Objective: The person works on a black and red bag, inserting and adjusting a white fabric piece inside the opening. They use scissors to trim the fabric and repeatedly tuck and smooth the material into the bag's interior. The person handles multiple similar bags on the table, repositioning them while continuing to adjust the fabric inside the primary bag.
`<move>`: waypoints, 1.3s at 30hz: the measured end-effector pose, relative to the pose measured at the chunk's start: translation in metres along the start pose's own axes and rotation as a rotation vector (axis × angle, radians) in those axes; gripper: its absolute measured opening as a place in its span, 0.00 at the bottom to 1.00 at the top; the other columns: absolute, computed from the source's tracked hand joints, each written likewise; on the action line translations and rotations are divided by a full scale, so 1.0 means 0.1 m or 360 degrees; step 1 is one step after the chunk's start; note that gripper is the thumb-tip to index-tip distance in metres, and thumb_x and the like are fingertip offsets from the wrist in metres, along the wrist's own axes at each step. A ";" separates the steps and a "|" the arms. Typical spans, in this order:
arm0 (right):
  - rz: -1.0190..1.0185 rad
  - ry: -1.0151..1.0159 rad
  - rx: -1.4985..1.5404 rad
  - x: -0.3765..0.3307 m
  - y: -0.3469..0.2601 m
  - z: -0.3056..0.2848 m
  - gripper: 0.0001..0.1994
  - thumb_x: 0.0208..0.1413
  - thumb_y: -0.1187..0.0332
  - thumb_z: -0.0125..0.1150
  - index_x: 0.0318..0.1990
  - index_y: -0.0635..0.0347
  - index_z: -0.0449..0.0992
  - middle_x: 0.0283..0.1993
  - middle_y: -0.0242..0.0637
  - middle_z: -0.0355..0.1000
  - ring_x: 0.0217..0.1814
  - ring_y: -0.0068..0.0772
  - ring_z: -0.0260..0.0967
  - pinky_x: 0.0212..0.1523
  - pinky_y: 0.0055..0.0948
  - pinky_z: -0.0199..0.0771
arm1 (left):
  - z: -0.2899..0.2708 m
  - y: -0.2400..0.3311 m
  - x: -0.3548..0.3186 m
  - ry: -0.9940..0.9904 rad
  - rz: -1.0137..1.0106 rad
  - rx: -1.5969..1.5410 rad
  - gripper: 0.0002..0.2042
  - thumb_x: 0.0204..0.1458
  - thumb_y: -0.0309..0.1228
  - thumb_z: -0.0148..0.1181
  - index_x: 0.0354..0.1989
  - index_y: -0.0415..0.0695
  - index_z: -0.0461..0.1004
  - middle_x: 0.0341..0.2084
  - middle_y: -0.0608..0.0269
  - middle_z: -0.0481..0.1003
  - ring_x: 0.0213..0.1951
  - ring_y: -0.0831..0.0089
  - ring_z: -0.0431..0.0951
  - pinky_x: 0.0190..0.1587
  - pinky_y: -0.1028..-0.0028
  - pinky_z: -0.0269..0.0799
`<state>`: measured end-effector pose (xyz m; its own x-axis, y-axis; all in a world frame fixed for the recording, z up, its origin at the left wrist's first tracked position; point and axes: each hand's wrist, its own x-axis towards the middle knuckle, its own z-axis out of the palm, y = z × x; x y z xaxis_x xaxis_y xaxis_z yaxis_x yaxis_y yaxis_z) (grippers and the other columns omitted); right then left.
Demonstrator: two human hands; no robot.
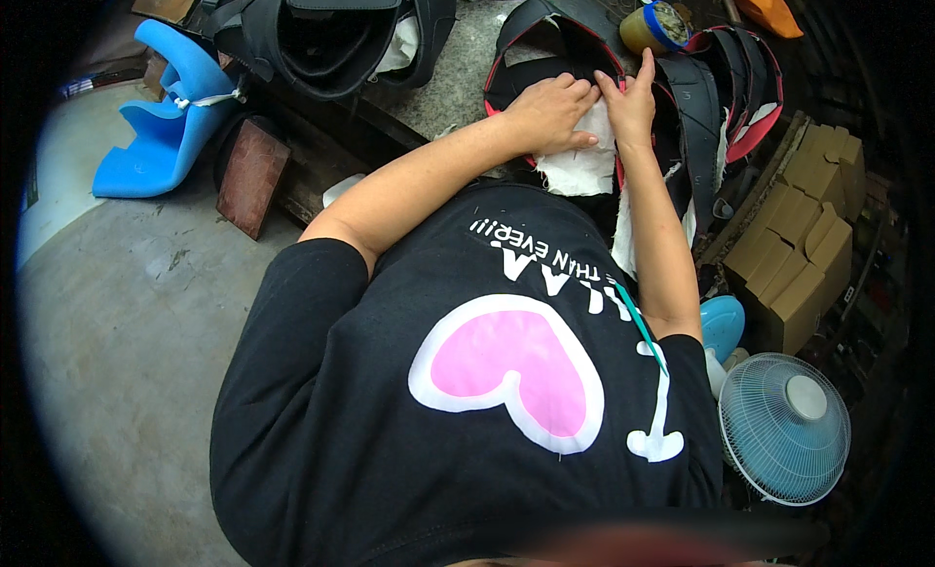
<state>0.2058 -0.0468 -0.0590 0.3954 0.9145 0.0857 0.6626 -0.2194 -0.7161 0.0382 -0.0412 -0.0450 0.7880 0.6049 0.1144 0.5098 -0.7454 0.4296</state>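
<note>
speckled grey tabletop [456, 72]; bulky black piece [336, 41]; red-edged black piece [508, 82]

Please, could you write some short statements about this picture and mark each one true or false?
1. The left hand touches the white cloth. True.
2. The right hand is wrapped around the jar. False: it is at the cloth's right edge.
3. The jar has a blue rim. True.
4. The fan is on the person's left. False: it is on the right.
5. The cardboard boxes are brown. True.
</note>
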 end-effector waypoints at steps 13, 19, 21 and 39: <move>-0.0038 -0.0357 0.0019 -0.01 -0.05 -0.20 0.43 0.55 0.75 0.60 0.74 0.44 0.42 0.20 0.30 0.61 0.23 0.23 0.58 0.29 0.27 0.66 | 0.02 -0.01 -0.08 -0.0017 0.0103 0.0006 0.31 0.58 0.51 0.50 0.65 0.44 0.61 0.58 0.43 0.67 0.59 0.51 0.67 0.61 0.63 0.65; 0.0052 -0.0244 0.0177 -0.01 -0.06 -0.16 0.42 0.53 0.76 0.60 0.74 0.47 0.45 0.19 0.29 0.66 0.22 0.20 0.61 0.29 0.25 0.67 | -0.07 -0.01 -0.11 -0.0067 0.0205 0.0131 0.30 0.60 0.50 0.48 0.66 0.47 0.59 0.56 0.43 0.68 0.58 0.49 0.69 0.63 0.62 0.61; -0.0004 -0.0256 0.0212 0.01 -0.17 -0.19 0.42 0.53 0.75 0.61 0.73 0.49 0.47 0.21 0.28 0.68 0.23 0.17 0.62 0.30 0.21 0.67 | -0.17 -0.10 -0.13 0.0011 0.0154 -0.0077 0.28 0.60 0.47 0.49 0.65 0.47 0.62 0.54 0.44 0.71 0.56 0.49 0.70 0.61 0.61 0.63; -0.0802 -0.0634 0.0312 -0.45 -1.00 -0.30 0.21 0.54 0.77 0.58 0.57 0.61 0.68 0.47 0.43 0.74 0.53 0.44 0.72 0.52 0.34 0.71 | -0.23 -0.61 -0.48 0.0963 -0.0528 -0.0730 0.14 0.52 0.19 0.55 0.47 0.38 0.74 0.45 0.50 0.74 0.46 0.55 0.77 0.51 0.64 0.73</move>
<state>0.1413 -0.0762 0.0298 -0.2223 0.9527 0.2071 0.5622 0.2988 -0.7712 -0.0384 -0.0179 -0.0564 0.2327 0.9172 0.3235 0.3882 -0.3926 0.8338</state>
